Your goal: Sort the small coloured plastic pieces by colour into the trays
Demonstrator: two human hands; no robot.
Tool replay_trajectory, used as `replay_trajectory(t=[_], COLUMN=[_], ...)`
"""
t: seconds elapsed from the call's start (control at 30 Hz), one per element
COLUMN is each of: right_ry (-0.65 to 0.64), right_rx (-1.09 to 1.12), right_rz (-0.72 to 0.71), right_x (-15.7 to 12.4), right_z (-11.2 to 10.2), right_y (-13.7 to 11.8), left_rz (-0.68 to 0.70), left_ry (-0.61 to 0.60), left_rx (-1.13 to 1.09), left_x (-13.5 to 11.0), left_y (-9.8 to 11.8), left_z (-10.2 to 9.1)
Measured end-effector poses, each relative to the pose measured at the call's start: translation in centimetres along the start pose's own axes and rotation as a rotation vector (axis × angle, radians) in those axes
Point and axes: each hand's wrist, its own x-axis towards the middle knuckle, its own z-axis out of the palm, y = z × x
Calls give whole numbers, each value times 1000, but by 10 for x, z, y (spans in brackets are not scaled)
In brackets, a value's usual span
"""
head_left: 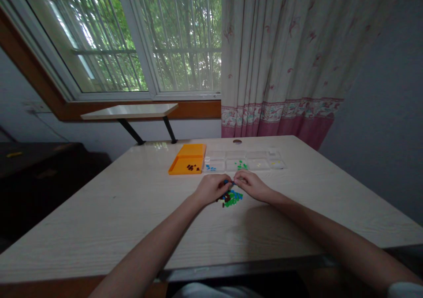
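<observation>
My left hand point(211, 188) is closed, its thumb and fingers pinching small blue pieces point(226, 182). Close beside it, my right hand point(251, 186) is also closed, fingertips together at a tiny dark-and-blue piece point(232, 182) between the two hands; its exact shape is too small to tell. Just below the hands lies a loose pile of small green, blue and brown pieces point(234, 198) on the table, partly covered by my left fingers.
Beyond the hands, an open orange box point(191, 150) holds brown pieces point(191, 167). Right of it, clear compartment trays point(220, 155) contain blue, green point(242, 165) and yellow bits. A brown oval point(237, 141) lies at the table's point(139, 210) back edge. A raised shelf point(132, 110) stands back left.
</observation>
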Motion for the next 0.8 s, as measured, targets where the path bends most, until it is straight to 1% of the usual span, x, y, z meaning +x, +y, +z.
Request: replay_trajectory(t=[0.2, 0.4, 0.5, 0.57, 0.63, 0.73, 0.8], right_ry=[12, 11, 16, 27, 17, -39, -76], right_rx=[-19, -29, -36, -59, -109, -200, -237], right_rz=[0, -14, -19, -21, -24, -32, -40], right_x=[0, 0, 0, 0, -1, -3, -5], right_z=[-1, 0, -1, -2, -3, -3, -2], right_y=[-3, -3, -3, -3, -1, 4, 8], left_rz=[-17, -5, 8, 0, -17, -11, 18], left_ry=[5, 19, 51, 129, 264, 478, 561], left_rx=[-13, -36, -28, -8, 1, -17, -18], left_x=[0, 0, -1, 0, 0, 1, 1], left_y=[2, 0, -2, -4, -6, -8, -7], left_z=[0, 1, -2, -7, -15, -27, -32])
